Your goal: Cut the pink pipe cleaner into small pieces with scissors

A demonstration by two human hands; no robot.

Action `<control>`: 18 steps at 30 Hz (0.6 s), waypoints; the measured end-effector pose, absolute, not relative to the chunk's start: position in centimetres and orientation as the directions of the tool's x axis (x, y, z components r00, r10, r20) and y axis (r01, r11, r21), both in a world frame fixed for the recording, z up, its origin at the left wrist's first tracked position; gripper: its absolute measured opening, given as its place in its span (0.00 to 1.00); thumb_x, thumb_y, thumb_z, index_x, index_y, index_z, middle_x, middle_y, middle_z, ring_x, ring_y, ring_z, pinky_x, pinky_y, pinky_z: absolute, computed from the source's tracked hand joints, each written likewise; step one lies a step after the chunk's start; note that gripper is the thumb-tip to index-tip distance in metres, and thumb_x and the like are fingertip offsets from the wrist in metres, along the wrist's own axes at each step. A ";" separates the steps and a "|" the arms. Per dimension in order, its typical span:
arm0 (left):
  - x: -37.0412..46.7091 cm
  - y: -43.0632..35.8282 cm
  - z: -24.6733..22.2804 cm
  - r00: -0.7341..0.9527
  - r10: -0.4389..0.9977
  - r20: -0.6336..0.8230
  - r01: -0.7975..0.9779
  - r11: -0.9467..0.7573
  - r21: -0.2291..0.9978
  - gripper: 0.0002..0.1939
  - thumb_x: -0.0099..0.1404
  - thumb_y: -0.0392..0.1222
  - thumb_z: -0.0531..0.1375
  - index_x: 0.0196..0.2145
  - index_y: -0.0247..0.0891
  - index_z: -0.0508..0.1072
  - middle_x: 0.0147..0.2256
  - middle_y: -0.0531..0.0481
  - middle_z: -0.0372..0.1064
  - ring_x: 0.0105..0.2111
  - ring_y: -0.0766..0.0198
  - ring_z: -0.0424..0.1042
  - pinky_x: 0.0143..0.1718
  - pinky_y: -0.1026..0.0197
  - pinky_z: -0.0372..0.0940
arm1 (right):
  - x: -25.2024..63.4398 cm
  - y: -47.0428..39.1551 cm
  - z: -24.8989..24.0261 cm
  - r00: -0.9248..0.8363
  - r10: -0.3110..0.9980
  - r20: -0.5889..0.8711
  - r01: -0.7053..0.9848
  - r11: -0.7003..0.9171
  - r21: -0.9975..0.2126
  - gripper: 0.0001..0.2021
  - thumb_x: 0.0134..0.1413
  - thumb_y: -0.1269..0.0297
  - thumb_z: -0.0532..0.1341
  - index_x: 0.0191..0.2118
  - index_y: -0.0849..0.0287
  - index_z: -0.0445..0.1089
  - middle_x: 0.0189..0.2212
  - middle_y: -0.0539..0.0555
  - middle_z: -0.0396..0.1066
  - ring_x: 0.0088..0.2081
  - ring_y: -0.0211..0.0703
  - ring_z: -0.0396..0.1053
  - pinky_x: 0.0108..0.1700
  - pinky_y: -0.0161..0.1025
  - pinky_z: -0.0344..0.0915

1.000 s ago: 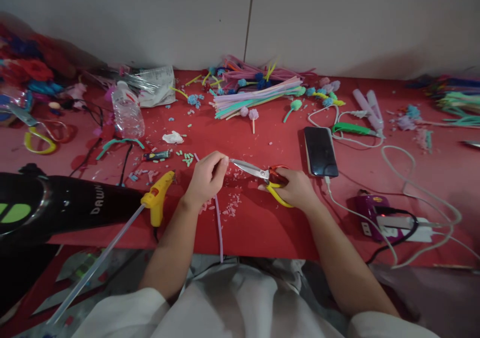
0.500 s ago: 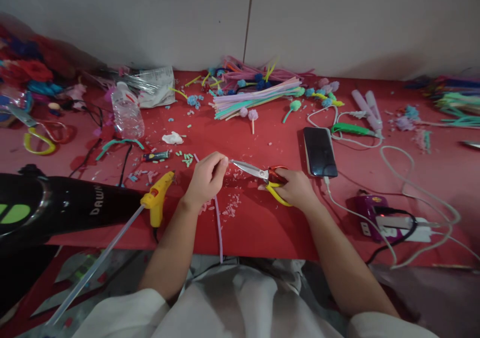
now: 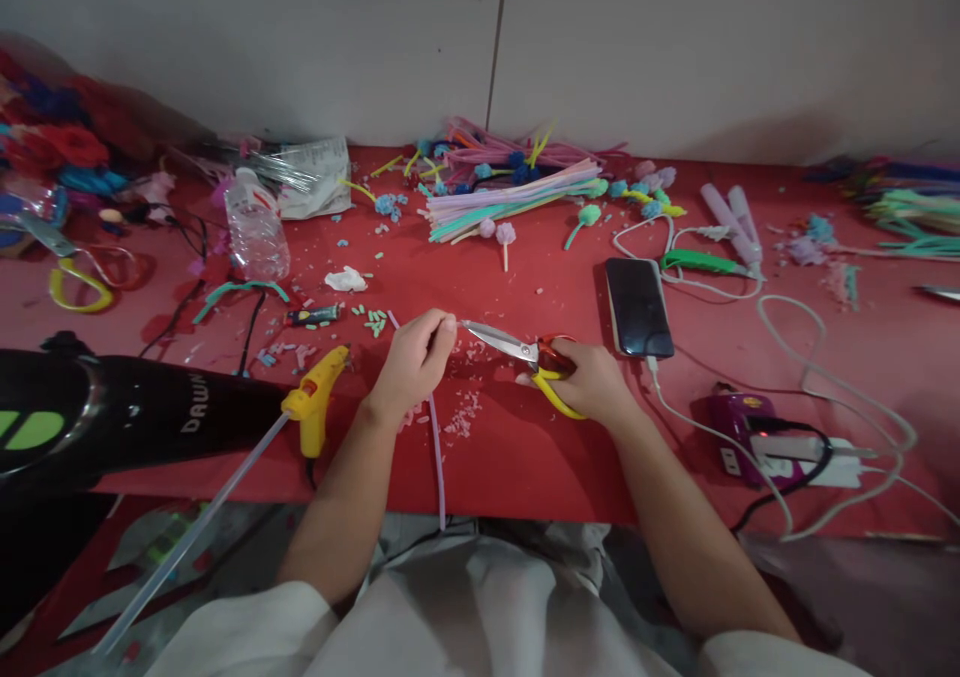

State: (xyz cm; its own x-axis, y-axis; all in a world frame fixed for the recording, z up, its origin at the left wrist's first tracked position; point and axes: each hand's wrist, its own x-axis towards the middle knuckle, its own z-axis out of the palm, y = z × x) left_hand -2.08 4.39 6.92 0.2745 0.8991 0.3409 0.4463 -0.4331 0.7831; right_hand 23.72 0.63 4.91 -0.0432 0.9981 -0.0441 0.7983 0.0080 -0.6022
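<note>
My left hand point(image 3: 414, 362) is closed in a pinch on a pipe cleaner piece point(image 3: 460, 324). Only its thin pale tip shows beyond the fingertips. A long lilac pipe cleaner point(image 3: 437, 467) runs beneath this hand and down past the table's front edge. Around the red and yellow handles of the scissors point(image 3: 501, 339), my right hand point(image 3: 589, 382) is closed. The blades point left, nearly together, with their points at the tip in my left fingers. Pink fuzz trimmings point(image 3: 463, 414) lie scattered on the table below the blades.
A yellow glue gun point(image 3: 316, 397) with a long glue stick lies left, beside a black appliance point(image 3: 142, 412). Bundled pipe cleaners point(image 3: 510, 200) lie at the back. To the right are a phone point(image 3: 639, 307), cables and a purple power adapter point(image 3: 742, 437). A plastic bottle point(image 3: 256, 227) lies back left.
Both hands hold nearly the same place. The scissors' yellow handle has shifted very slightly; the rest of the scene moves only a little with the camera.
</note>
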 end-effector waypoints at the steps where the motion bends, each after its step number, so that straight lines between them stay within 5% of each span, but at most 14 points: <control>1: -2.1 4.4 6.9 0.276 0.898 0.342 0.445 -0.435 0.783 0.17 0.79 0.45 0.50 0.29 0.41 0.59 0.24 0.56 0.55 0.24 0.67 0.57 0.29 0.62 0.57 | 23.7 0.6 4.9 -0.043 0.998 -0.046 0.799 0.006 -0.601 0.36 0.42 0.21 0.60 0.22 0.52 0.51 0.18 0.48 0.55 0.23 0.37 0.50 0.26 0.38 0.49; 18: -2.2 4.4 7.0 0.271 0.900 0.341 0.456 -0.432 0.778 0.20 0.79 0.46 0.50 0.27 0.41 0.55 0.23 0.57 0.53 0.23 0.68 0.55 0.27 0.61 0.54 | 23.8 0.5 4.8 -0.064 0.997 -0.043 0.792 0.024 -0.610 0.33 0.45 0.24 0.61 0.23 0.52 0.55 0.19 0.48 0.58 0.22 0.37 0.50 0.26 0.37 0.50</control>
State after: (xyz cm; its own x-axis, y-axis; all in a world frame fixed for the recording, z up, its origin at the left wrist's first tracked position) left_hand -2.23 4.36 6.96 0.2709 0.9002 0.3410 0.4563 -0.4320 0.7779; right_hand 23.81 0.52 4.81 -0.0638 0.9970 -0.0431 0.7917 0.0242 -0.6104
